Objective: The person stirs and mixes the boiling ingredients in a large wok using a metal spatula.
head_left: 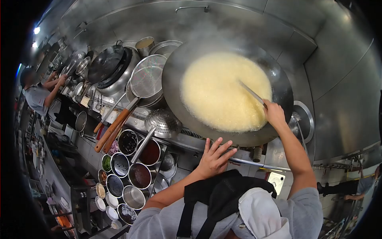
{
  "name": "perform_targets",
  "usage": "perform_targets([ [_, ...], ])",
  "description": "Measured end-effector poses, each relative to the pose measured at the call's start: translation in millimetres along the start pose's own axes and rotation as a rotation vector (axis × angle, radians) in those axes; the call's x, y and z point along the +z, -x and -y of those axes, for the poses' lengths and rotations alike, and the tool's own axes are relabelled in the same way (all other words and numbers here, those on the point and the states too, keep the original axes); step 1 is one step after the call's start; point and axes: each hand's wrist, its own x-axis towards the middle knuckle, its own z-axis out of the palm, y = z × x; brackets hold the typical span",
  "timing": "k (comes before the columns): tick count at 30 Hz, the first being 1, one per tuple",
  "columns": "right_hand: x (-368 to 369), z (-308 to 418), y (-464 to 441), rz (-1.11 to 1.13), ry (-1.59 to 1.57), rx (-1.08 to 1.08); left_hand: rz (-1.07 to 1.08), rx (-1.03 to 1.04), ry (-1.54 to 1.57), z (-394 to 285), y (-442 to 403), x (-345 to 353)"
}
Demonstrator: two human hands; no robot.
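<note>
A very large wok (177, 101) holds a pale yellow, steaming, bubbling liquid (223, 89). My right hand (275, 113) is wrapped round the long metal handle (251, 93) of a utensil at the wok's right side. The utensil's working end is under the liquid, so its kind is hidden. In front of the wok, my left hand (216, 160) has its fingers spread over the stove's front edge and grips nothing. Whether its fingertips touch the edge or wok rim, I cannot tell.
Left of the wok lie a mesh strainer (148, 76) and a perforated ladle (162, 122). Several pots of sauces, including a red one (149, 152), stand below them. A dark wok (106, 63) rests farther left. A co-worker (36, 95) stands at far left, another person (350, 188) at right.
</note>
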Motion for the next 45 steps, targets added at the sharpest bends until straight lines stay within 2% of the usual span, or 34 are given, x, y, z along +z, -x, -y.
perform_targets([
  [7,35,28,-70,-0.017,-0.085,-0.047,-0.08,-0.033,-0.127,-7,2,16],
  [14,25,28,-58,0.034,-0.182,-0.062,-0.184,-0.132,-0.202,-20,0,36],
  [27,-98,-44,99,0.153,-0.321,0.037,-0.257,-0.161,-0.309,-30,-2,58],
  [29,-121,-57,130,0.118,-0.338,0.049,-0.288,-0.182,-0.283,-31,-2,61],
  [31,-130,-75,158,-0.06,-0.382,0.039,-0.284,-0.197,-0.284,-31,-2,60],
  [34,-159,-94,194,-0.073,-0.425,0.043,-0.271,-0.185,-0.286,-32,-3,57],
  [35,-165,-100,205,-0.102,-0.557,0.076,-0.277,-0.192,-0.296,-33,-4,55],
  [36,-171,-101,214,-0.128,-0.691,0.111,-0.263,-0.194,-0.293,-34,-5,54],
  [40,-195,-95,236,-0.132,-0.74,0.159,-0.225,-0.213,-0.289,-41,-9,47],
  [43,-190,-101,241,-0.106,-0.588,0.1,-0.214,-0.222,-0.27,-44,-11,43],
  [45,-183,-96,233,-0.063,-0.62,0.064,-0.192,-0.217,-0.272,-47,-12,40],
])
